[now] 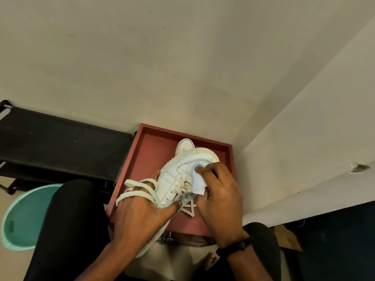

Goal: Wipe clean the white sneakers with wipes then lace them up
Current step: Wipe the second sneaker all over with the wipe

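Laces [135,192] over left hand [142,218] round sneaker [172,176], second sneaker [184,146] behind

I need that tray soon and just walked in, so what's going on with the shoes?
A person is cleaning a white leather sneaker over a red square tray. The left grip holds the sneaker, and its loose off-white laces are draped across that hand. The right grip presses a white wipe against the toe area. A second white sneaker lies in the tray behind. Lacing is not yet done.
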Demonstrator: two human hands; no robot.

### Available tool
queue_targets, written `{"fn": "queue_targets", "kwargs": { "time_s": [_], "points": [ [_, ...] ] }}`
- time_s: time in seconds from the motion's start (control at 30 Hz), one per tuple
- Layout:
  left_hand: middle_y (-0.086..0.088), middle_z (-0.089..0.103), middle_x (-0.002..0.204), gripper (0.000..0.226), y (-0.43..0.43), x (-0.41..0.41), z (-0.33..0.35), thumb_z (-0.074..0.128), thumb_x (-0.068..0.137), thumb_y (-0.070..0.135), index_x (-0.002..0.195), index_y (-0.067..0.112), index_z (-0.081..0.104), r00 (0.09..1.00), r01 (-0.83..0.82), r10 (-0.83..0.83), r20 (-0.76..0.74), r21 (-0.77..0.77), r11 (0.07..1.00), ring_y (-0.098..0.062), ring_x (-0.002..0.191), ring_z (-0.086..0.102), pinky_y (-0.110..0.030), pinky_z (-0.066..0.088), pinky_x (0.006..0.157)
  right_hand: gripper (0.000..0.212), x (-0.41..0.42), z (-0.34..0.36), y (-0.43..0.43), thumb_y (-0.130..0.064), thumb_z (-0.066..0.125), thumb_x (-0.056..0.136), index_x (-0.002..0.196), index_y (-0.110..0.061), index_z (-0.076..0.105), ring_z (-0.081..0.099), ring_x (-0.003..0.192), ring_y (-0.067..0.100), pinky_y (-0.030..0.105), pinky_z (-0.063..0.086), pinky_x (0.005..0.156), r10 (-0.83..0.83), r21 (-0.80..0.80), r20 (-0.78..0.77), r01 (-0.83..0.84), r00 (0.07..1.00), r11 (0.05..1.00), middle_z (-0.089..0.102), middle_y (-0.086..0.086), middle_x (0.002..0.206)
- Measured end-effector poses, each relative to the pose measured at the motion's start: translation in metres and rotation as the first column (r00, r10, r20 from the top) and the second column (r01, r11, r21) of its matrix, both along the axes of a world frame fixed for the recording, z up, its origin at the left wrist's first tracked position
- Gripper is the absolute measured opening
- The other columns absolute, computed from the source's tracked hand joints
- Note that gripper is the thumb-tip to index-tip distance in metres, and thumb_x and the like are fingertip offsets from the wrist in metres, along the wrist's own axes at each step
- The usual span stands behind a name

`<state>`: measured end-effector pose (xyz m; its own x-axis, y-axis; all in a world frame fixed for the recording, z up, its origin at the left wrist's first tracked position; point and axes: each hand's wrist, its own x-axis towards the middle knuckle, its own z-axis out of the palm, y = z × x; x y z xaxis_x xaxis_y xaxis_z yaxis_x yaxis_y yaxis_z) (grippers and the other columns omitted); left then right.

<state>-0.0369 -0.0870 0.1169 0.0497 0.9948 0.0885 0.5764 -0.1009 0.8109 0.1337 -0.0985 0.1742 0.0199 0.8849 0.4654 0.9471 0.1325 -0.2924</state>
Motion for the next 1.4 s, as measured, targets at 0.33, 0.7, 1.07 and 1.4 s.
{"fn": "queue_targets", "kwargs": {
  "time_s": [0.33,0.7,1.07,1.4],
  "points": [
    [0.007,0.067,0.090,0.077,0.004,0.001,-0.006,0.059,0.068,0.082,0.119,0.024,0.061,0.972,-0.023,0.043,-0.232,0.088,0.996,-0.014,0.078,0.061,-0.024,0.050,0.062,0.035,0.012,0.015,-0.001,0.000,0.072,0.075,0.106,-0.016,0.076,0.061,0.090,0.011,0.028,0.055,0.075,0.045,0.064,-0.178,-0.034,0.983,0.997,0.062,-0.007,0.098],
    [0.005,0.070,0.101,0.072,0.001,0.000,0.000,0.064,0.069,0.071,0.125,0.026,0.060,0.962,-0.010,0.050,-0.268,0.149,0.989,-0.019,0.088,0.066,-0.036,0.058,0.072,0.044,-0.010,0.004,0.002,0.002,0.083,0.067,0.107,-0.014,0.075,0.055,0.095,0.011,0.018,0.049,0.079,0.030,-0.030,-0.041,-0.031,0.999,0.999,0.063,-0.001,0.098],
    [0.008,0.068,0.109,0.079,0.006,-0.002,0.000,0.067,0.068,0.072,0.135,0.033,0.051,0.961,-0.031,0.068,-0.268,0.142,0.989,-0.019,0.096,0.064,-0.037,0.057,0.076,0.052,0.015,0.013,-0.007,0.011,0.077,0.065,0.109,-0.016,0.074,0.061,0.090,0.017,0.034,0.057,0.067,-0.018,0.076,-0.081,0.024,0.997,0.997,0.061,-0.005,0.100],
    [0.004,0.067,0.120,0.081,0.001,0.003,0.006,0.067,0.069,0.066,0.136,0.022,0.056,0.986,-0.020,0.051,-0.161,0.190,0.982,-0.021,0.105,0.063,-0.041,0.055,0.087,0.034,-0.016,0.009,-0.010,0.001,0.063,0.076,0.104,-0.012,0.077,0.060,0.093,0.010,0.011,0.046,0.086,0.148,0.082,-0.138,-0.138,0.979,0.987,0.065,0.000,0.096]
  ]
}}
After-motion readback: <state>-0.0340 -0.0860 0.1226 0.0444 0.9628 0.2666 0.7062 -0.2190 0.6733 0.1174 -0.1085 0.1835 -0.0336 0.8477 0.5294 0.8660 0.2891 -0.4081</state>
